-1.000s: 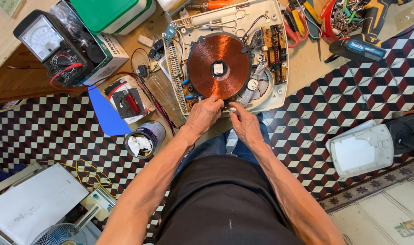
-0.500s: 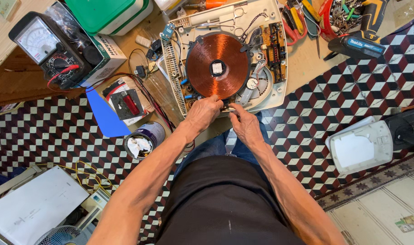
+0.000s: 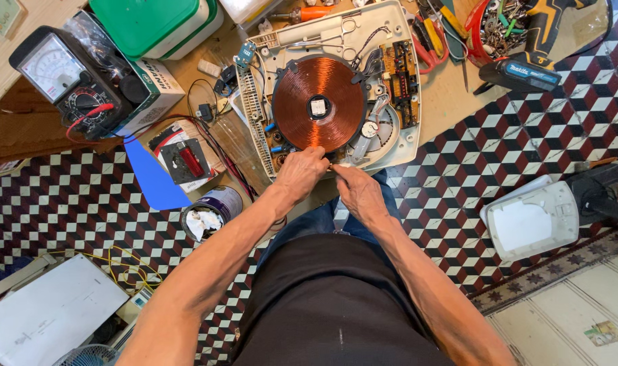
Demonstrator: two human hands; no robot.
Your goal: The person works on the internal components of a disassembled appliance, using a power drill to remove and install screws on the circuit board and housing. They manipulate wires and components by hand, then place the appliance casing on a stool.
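The opened induction cooker (image 3: pixel 336 81) lies in its white housing on a low wooden bench (image 3: pixel 451 102), its copper coil (image 3: pixel 319 103) exposed at the middle. Both hands meet at the near edge of the cooker, just below the coil. The left hand (image 3: pixel 301 173) is curled closed with its fingertips pressed at the housing rim; the right hand (image 3: pixel 358 191) is pinched together beside it, and a thin object seems to sit between the two, too small to tell what. Right of the coil a circuit board (image 3: pixel 400 71) stands along the housing wall. Left of the cooker sit an analogue multimeter (image 3: pixel 68 81) with red lead, a green-lidded box (image 3: pixel 156 24) and a small tin (image 3: pixel 210 211). Right of the cooker lie pliers (image 3: pixel 427 34) and a cordless drill (image 3: pixel 532 51); a white cover (image 3: pixel 531 220) rests on the tiled floor (image 3: pixel 512 156)
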